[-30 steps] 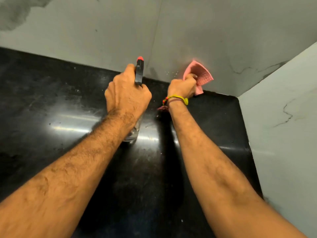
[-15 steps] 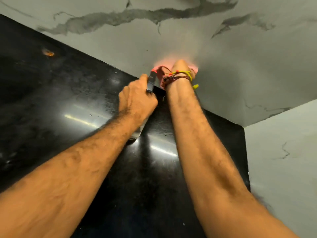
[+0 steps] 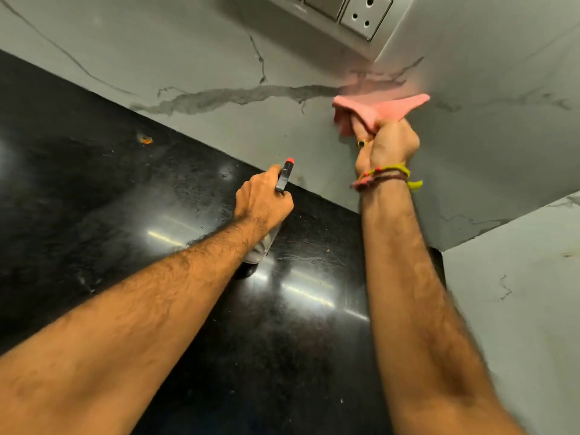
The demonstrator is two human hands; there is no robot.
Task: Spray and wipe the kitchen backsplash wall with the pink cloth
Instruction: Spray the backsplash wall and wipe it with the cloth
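Observation:
My right hand (image 3: pixel 387 149) grips the pink cloth (image 3: pixel 373 111) and presses it against the grey marble backsplash wall (image 3: pixel 219 73), high up near the corner. The cloth is bunched and blurred, its upper edge flat on the wall. My left hand (image 3: pixel 262 199) is lower, wrapped around a spray bottle (image 3: pixel 284 175) with a black head and red nozzle tip. The bottle's clear body (image 3: pixel 260 249) shows below my fist, close above the black countertop (image 3: pixel 125 199). The nozzle points toward the wall's bottom edge.
A switch and socket plate (image 3: pixel 345 11) is mounted on the wall above the cloth. A side wall (image 3: pixel 518 293) meets the backsplash at the right corner. A small orange speck (image 3: pixel 146 140) lies on the counter by the wall.
My right hand has carried the cloth up the wall, from the counter line to near the socket plate. The view tilted upward. My left hand keeps holding the bottle low.

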